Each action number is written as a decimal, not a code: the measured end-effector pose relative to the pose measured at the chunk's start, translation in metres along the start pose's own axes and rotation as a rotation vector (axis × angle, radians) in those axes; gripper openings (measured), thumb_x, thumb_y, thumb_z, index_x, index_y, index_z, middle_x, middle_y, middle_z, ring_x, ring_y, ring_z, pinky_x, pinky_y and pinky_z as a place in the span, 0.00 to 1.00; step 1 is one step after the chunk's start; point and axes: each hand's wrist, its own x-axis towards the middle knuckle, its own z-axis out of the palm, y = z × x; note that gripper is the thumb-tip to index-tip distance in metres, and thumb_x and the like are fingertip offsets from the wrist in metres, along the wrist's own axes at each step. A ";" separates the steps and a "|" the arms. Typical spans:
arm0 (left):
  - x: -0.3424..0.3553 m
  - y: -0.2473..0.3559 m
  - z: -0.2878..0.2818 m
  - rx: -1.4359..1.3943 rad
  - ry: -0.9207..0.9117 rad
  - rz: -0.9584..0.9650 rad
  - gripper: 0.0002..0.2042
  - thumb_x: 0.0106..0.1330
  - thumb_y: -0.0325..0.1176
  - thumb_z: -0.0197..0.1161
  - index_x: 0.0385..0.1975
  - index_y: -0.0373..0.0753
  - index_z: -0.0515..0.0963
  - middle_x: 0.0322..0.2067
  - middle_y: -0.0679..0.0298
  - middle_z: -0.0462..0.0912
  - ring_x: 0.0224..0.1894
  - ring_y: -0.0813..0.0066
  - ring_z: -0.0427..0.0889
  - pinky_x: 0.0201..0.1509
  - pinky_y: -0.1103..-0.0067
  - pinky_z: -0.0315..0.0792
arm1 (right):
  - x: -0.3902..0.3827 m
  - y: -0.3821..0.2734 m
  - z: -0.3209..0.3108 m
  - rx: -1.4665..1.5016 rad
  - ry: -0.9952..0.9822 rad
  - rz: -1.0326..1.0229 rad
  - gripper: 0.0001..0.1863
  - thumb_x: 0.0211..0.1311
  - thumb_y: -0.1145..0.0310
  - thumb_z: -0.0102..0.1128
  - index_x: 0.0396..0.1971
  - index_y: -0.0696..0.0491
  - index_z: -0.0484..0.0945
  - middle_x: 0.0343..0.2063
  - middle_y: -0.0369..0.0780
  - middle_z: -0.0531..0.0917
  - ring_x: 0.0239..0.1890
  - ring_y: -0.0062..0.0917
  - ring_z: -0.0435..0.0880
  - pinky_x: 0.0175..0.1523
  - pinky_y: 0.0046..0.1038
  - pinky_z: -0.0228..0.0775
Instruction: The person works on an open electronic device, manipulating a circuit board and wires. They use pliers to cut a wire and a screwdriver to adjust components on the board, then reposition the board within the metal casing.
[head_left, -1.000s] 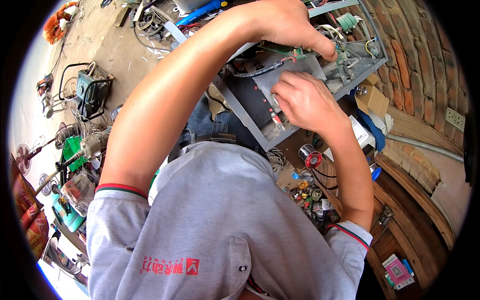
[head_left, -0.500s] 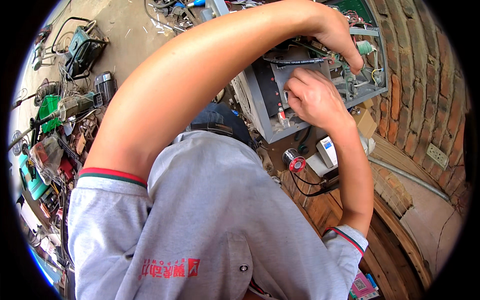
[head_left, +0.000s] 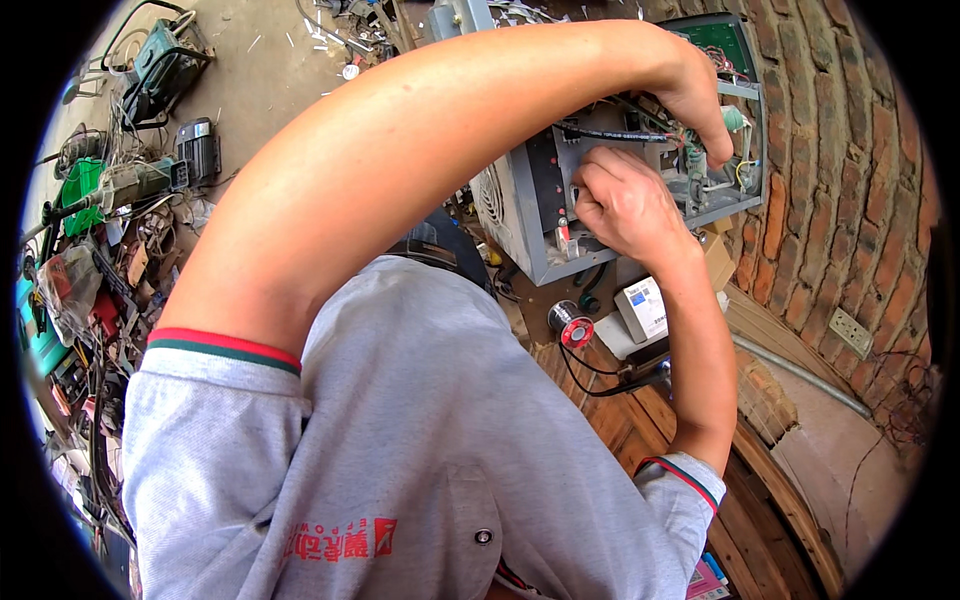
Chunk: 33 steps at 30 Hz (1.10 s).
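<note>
An opened grey metal equipment case (head_left: 533,225), with boards, wires and parts inside, stands at the upper right. My left hand (head_left: 692,100) bends down into it from the far side, by a pale green cylindrical part (head_left: 735,119). One digit points downward; the others are hidden, and the hand looks closed on something I cannot make out. Nearer, my right hand (head_left: 632,205) is inside the case with fingers curled and pressed together; what they hold is hidden. A black cable (head_left: 612,133) runs between the hands. By the right fingers is a dark strip with red dots (head_left: 553,180).
Below the case are a solder wire spool (head_left: 572,327), a small white box (head_left: 641,307) and a black cord (head_left: 590,388). A brick wall (head_left: 810,180) with a socket (head_left: 850,333) rises on the right. Scrap parts and a motor (head_left: 198,152) lie at left.
The view has shifted slightly, so the case and nearby things sit a little differently. Both hands stay inside the case, with little movement relative to it.
</note>
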 end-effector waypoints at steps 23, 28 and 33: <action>-0.008 0.008 -0.004 0.252 -0.044 -0.025 0.43 0.51 0.61 0.73 0.54 0.22 0.80 0.44 0.44 0.86 0.48 0.59 0.86 0.55 0.73 0.76 | -0.140 -0.055 0.017 0.567 1.035 1.061 0.08 0.70 0.72 0.65 0.42 0.61 0.85 0.33 0.33 0.85 0.33 0.14 0.80 0.41 0.17 0.72; -0.013 0.039 -0.007 0.428 -0.213 -0.066 0.39 0.56 0.57 0.73 0.53 0.22 0.79 0.37 0.45 0.87 0.40 0.63 0.87 0.49 0.73 0.78 | -0.172 -0.054 0.123 0.273 0.817 1.590 0.13 0.64 0.68 0.68 0.43 0.61 0.83 0.36 0.47 0.87 0.36 0.37 0.87 0.46 0.35 0.79; -0.012 0.033 -0.012 0.571 -0.129 0.030 0.36 0.57 0.58 0.74 0.53 0.28 0.81 0.43 0.47 0.86 0.46 0.60 0.85 0.52 0.71 0.77 | -0.146 -0.044 0.141 0.197 0.099 1.760 0.21 0.56 0.62 0.73 0.46 0.59 0.83 0.54 0.50 0.77 0.58 0.47 0.78 0.61 0.45 0.74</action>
